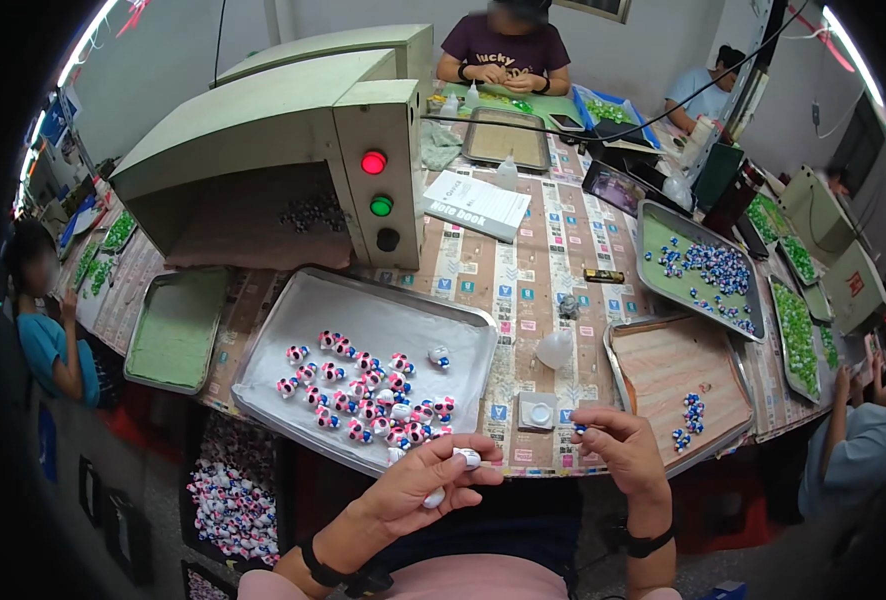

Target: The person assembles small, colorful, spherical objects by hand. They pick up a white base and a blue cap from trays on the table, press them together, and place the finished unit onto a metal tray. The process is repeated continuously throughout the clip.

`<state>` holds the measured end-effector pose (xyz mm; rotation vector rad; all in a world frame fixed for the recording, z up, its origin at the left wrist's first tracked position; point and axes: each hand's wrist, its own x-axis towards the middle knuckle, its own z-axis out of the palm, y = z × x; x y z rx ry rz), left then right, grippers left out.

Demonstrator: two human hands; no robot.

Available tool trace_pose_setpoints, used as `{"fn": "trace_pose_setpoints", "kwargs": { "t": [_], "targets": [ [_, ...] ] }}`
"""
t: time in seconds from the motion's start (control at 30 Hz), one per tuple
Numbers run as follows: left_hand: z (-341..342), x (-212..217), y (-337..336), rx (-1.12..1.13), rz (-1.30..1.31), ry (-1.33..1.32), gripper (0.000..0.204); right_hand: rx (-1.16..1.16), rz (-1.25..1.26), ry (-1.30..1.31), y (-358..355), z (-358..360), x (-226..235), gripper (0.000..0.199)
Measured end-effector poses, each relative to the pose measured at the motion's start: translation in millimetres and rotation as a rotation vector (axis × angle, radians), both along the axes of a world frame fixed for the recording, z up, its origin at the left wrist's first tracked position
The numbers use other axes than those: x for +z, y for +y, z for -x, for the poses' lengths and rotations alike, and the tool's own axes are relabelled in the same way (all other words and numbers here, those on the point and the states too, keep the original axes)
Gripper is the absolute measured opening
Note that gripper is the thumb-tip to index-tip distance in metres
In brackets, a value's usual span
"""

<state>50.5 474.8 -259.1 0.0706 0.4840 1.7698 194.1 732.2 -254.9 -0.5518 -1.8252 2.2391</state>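
Observation:
My left hand (418, 487) is closed around small white rounded pieces; one white piece (466, 458) shows at the fingertips and another lies lower, against the fingers. My right hand (623, 450) pinches a tiny blue piece (580, 430) between thumb and fingertips, apart from the left. Between the hands, near the table edge, sits a small square white dish (537, 411). Left of it, a metal tray (283, 300) lined with white holds several pink, white and blue toy figures (368, 390). To the right, a tray with pinkish lining (663, 370) bears several small blue pieces (689, 420).
A grey-green machine (373, 130) with red and green lights stands behind the left tray. A notebook (478, 204), a white squeeze bulb (554, 349) and another tray of blue pieces (663, 275) lie beyond. A bin of figures (233, 500) sits low left. Co-workers sit around.

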Motion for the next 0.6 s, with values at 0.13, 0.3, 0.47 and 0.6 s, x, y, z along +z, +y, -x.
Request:
{"fn": "trace_pose_setpoints", "kwargs": {
  "t": [0.13,0.3,0.47,0.6],
  "targets": [
    [-4.3,-27.0,-6.0,0.014,-0.100,-0.003,0.031,0.016,-0.077,-0.045,-9.2,12.0,7.8,0.022],
    [-8.6,-16.8,-5.6,0.014,0.059,0.031,0.035,-0.025,-0.424,-0.063,-11.4,23.0,-3.4,0.021],
    [-9.1,-3.3,-4.7,-0.019,0.100,-0.008,0.037,-0.069,-0.961,-0.038,-26.5,37.4,1.3,0.021],
    [-10.9,-9.9,-6.9,-0.039,0.059,0.042,0.037,-0.083,-1.215,0.030,-33.8,47.0,-2.9,0.016]
  ]
}}
